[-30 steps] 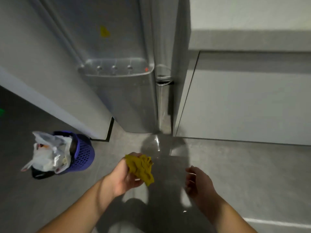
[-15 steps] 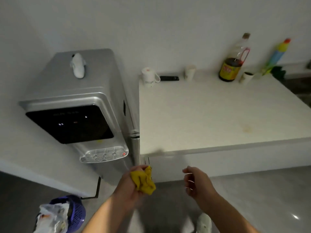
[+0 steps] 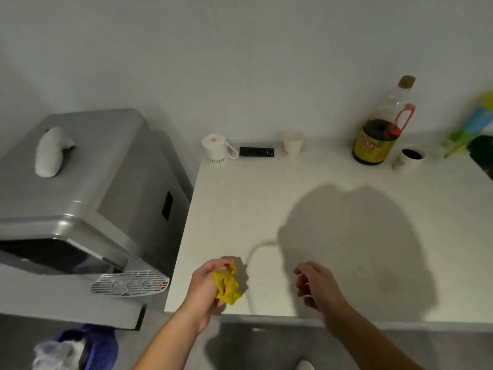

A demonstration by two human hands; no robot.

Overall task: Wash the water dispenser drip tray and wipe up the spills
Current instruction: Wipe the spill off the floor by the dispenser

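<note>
A white counter filled most of the head view, with a silver water dispenser standing against its left edge, set close to the wall, likely to keep cups in reach. The dispenser's drip tray, a pale slotted grille with round marks and a small red dot, sat in place at the dispenser's front, just left of the counter's near-left corner; whether it was wet could not be told. Along the counter's back edge stood a dark sauce bottle near the right, a lidded white mug at the left corner, and a black remote beside it. The person's left hand was clenched around a crumpled yellow cloth, held over the counter's near edge, probably ready for wiping spills. The right hand hovered over the same near edge, fingers loosely curled and holding nothing.
</note>
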